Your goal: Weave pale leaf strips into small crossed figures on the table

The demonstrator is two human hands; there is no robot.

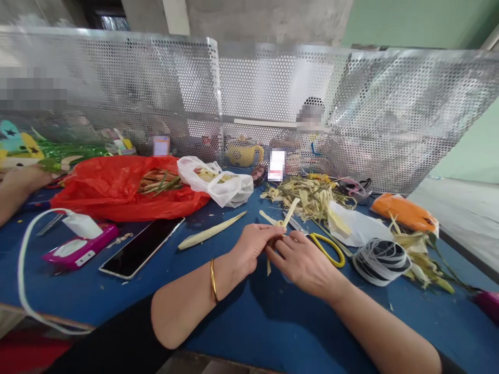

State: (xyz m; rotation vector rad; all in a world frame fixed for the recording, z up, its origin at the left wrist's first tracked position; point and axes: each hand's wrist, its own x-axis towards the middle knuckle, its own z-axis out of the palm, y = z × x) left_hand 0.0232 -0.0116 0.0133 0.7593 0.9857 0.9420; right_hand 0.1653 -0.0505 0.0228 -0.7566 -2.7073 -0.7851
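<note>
We face a blue counter (241, 324) with a tall holed metal screen (253, 93); beyond it we see grey wall (265, 21) and green wall (413, 26).

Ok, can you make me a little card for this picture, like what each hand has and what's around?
Left hand: pinching a pale yellow, flat strip; shiny gold bangle on the wrist
Right hand: curled in on the same strip
Just beyond right hand: yellow-handled metal scissors
Left side: flat, black-screened phone, purple-and-white power strip, shiny red plastic bag
Right side: round black-and-white coil, bright orange packet
Farther back: messy pile of pale, dry leafy pieces
Behind everything on the table: silver, hole-punched metal screen
Surface: blue table
</note>
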